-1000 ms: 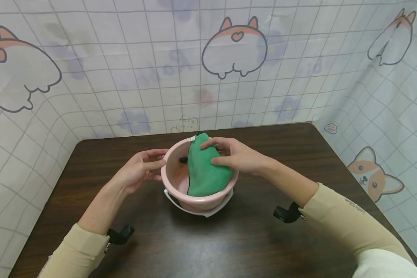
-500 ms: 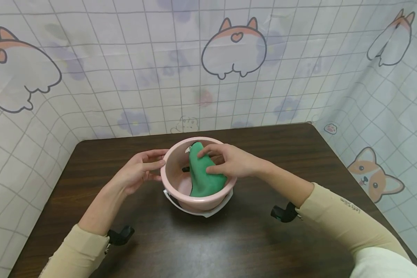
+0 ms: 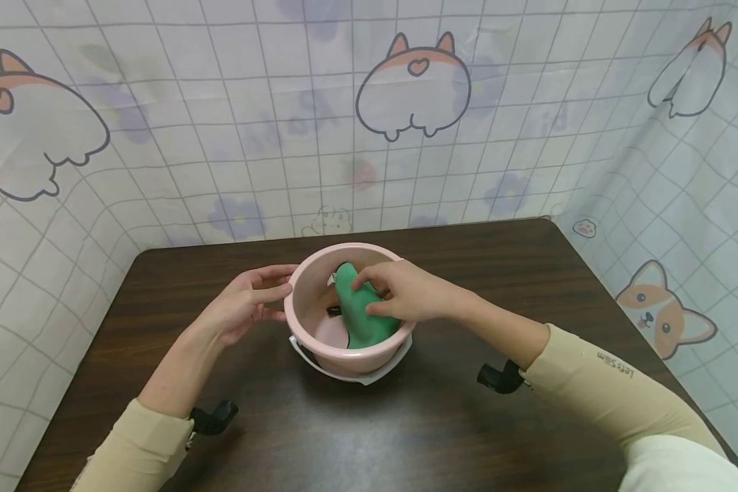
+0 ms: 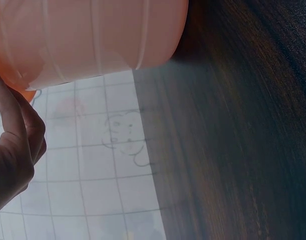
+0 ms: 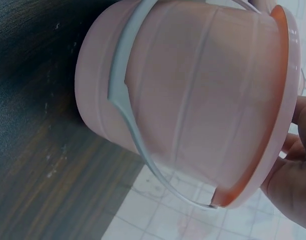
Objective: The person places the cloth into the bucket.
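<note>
A pink bucket (image 3: 307,326) stands upright on the dark wooden table, its white handle (image 3: 366,380) hanging down on the near side. My left hand (image 3: 246,301) holds the bucket's left rim, thumb against the edge and fingers along the outside. Inside the bucket leans a green plush toy (image 3: 361,316) with a white tag near its narrow top. My right hand (image 3: 408,290) reaches over the right rim and grips the toy between thumb and fingers. In the right wrist view the bucket wall hides the toy, and only part of the right hand (image 5: 295,175) shows.
A small black item (image 3: 334,311) shows inside the bucket, left of the toy; its kind is unclear. Behind the table (image 3: 369,444) hangs a white grid-patterned cloth (image 3: 270,171) with cartoon corgis. Black wrist-mounted devices sit on both forearms.
The green plush toy has gone down deeper into the bucket, with my right hand lowering along with it. My left hand stays at the rim, and the bucket has barely moved.
</note>
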